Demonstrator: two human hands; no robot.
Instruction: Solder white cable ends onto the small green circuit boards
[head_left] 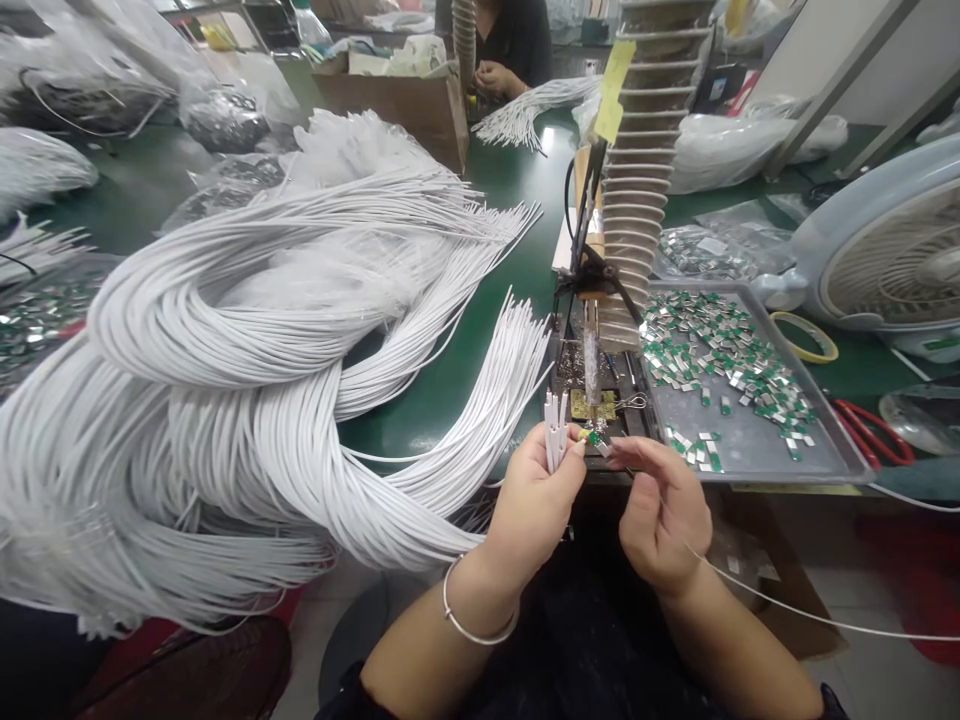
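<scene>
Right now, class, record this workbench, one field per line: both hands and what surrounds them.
Left hand: grips a bunch of white cable ends
Right hand: close to a green-and-silver circuit board; grip unclear
Left side: heaped white cable bundles
Beyond hands: ribbed hose
Right side: grey tray of small circuit boards; desk fan to its right

Green bench carries white cable bundles at left, cardboard box upper centre, grey tray right, yellow ring and fan far right.
</scene>
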